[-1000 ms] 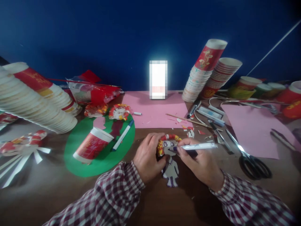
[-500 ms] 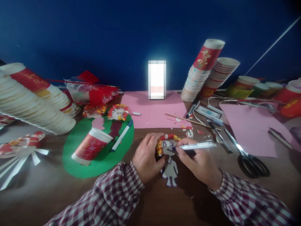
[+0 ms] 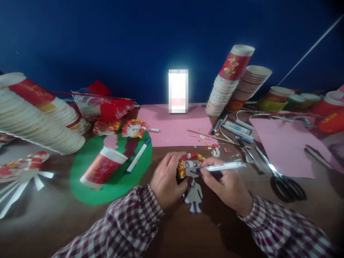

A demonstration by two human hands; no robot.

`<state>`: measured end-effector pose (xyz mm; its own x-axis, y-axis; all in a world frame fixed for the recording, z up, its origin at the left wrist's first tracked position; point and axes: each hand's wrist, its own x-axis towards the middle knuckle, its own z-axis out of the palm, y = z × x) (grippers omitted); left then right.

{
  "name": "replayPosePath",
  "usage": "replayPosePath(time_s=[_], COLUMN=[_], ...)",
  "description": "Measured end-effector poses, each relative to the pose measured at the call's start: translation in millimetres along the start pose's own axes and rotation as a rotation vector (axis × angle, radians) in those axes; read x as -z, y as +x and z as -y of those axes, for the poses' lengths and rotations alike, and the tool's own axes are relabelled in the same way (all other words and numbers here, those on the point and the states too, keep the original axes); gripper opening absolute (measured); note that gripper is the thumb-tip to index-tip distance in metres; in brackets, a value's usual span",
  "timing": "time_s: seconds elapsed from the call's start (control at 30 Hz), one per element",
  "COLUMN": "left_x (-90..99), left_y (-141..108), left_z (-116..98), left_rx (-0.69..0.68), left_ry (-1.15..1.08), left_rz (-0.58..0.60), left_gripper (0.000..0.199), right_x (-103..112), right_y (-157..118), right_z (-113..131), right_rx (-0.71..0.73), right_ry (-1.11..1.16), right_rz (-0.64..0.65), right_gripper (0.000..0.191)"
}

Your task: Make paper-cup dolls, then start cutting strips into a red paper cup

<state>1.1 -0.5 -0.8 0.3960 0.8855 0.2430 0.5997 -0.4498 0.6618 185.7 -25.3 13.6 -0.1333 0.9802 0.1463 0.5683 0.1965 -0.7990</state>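
A paper doll (image 3: 194, 193) lies on the brown table, grey-white with purple outlines, drawn eyes and a ring of red and yellow curled paper round its head. My left hand (image 3: 168, 177) is curled over the doll's left side, its thumb on the neck and its fingers along the curled paper. In my right hand (image 3: 227, 186) a white marker (image 3: 222, 166) is pinched, its dark tip touching the lower face. Part of the doll's head is hidden by the hands.
Left stand a green paper disc (image 3: 113, 191), a red paper cup (image 3: 103, 168) and stacked cups (image 3: 45, 118). Right are scissors (image 3: 287, 186), a craft knife (image 3: 249, 156), pink paper (image 3: 287, 154) and more cup stacks (image 3: 223, 89). A bright blurred screen (image 3: 178, 91) stands behind.
The camera view has shifted very slightly. Both hands keep their places on the doll and the marker, with the tip moved barely, if at all.
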Motion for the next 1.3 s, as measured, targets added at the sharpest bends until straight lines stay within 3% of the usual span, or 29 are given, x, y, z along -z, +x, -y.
replayPosePath(time_s=[1.3], left_x=[0.0], left_y=[-0.5], left_z=[-1.7], left_rx=[0.016], left_ry=[0.006], left_rz=[-0.005], left_gripper=[0.058], right_x=[0.5], right_y=[0.5], right_z=[0.1], right_rx=[-0.041], right_ry=[-0.065], right_rz=[-0.086], right_gripper=[0.009])
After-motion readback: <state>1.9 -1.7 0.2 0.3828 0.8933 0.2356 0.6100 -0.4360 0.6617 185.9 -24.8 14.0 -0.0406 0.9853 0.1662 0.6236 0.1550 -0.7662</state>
